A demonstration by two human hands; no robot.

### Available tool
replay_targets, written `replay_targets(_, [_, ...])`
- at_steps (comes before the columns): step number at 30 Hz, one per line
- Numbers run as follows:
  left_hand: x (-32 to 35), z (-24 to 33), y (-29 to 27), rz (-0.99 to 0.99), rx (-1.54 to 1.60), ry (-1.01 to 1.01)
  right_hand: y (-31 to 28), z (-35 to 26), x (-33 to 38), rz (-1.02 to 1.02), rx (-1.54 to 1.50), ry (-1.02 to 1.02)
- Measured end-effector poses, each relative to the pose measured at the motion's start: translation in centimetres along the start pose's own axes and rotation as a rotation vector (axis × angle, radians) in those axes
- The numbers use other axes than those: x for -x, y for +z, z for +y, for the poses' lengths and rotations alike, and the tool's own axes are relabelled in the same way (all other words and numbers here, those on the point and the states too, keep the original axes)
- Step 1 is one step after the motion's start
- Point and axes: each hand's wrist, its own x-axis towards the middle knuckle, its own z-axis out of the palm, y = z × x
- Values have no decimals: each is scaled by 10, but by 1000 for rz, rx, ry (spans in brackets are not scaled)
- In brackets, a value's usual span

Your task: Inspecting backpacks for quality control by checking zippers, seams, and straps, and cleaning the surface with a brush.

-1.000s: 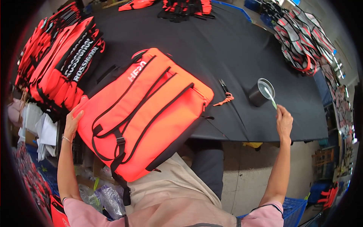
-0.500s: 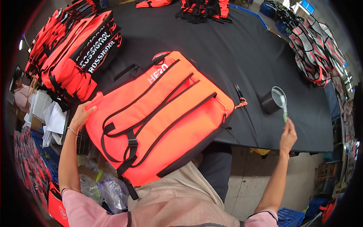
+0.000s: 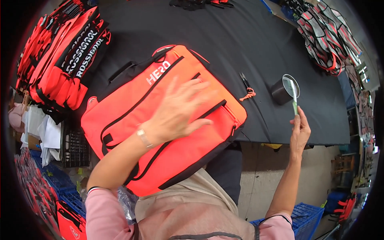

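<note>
An orange-red backpack [image 3: 132,94] with black trim lies tilted across the table edge and my lap, its shoulder straps facing up. My left hand [image 3: 178,112], slightly blurred, is spread over the straps, fingers apart; whether it touches them I cannot tell. It hides the middle of the straps. To the right, my right hand [image 3: 300,130] grips a toothbrush [image 3: 295,98] with a pale green and white handle, bristle end up. The brush head shows at the mouth of a dark cup [image 3: 280,94] that leans or lies on the table.
Small black snips [image 3: 245,82] with an orange cord lie between backpack and cup. Stacked orange-red bags [image 3: 64,60] stand at the far left, grey bags [image 3: 324,40] at the far right. Below the table's right side is a blue crate [image 3: 308,218]. The tabletop [image 3: 232,36] is black.
My left hand has let go of the backpack's left edge and swung right over the straps. The toothbrush head, earlier inside the cup, now shows more fully at its mouth.
</note>
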Motion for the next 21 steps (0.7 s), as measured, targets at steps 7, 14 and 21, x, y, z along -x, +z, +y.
replay_targets(7, [3,-18,93,-8,154,-25,18,-44,55,-415,-181,-195])
replay_targets(14, [27,-20,101,211,106,33,27,-63,79,-488,62,-464])
replay_targets(21, [29,-18,102,185,56,60,29,-84,84,-504,444,-688])
